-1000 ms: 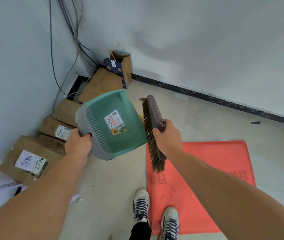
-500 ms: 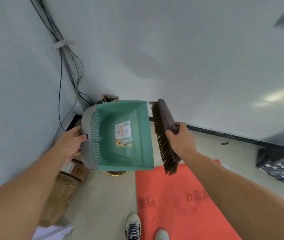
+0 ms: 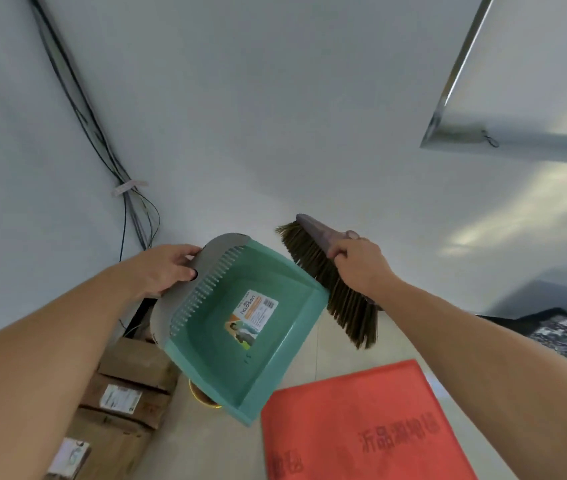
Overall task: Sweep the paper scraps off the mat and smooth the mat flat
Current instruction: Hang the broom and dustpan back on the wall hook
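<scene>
A red mat [image 3: 354, 420] with dark printed characters lies flat on the pale floor at the lower middle; I see no paper scraps on the part in view. My left hand [image 3: 167, 268] grips the grey back rim of a teal dustpan [image 3: 240, 337], held in the air left of the mat with its open mouth tilted down and to the right. My right hand [image 3: 358, 268] holds a brown brush [image 3: 330, 282] by its purple head, bristles pointing down-left and touching the dustpan's upper right edge.
Stacked cardboard boxes [image 3: 126, 400] stand along the left wall below hanging black cables [image 3: 102, 140]. A yellow-rimmed round object [image 3: 202, 398] peeks from under the dustpan. A dark patterned rug [image 3: 566, 337] lies at the right. A metal-edged panel [image 3: 517, 84] hangs at the upper right.
The view has tilted upward toward the walls. Dustpan and brush have rotated clockwise, the dustpan mouth now angled down-right. Both hands keep their hold.
</scene>
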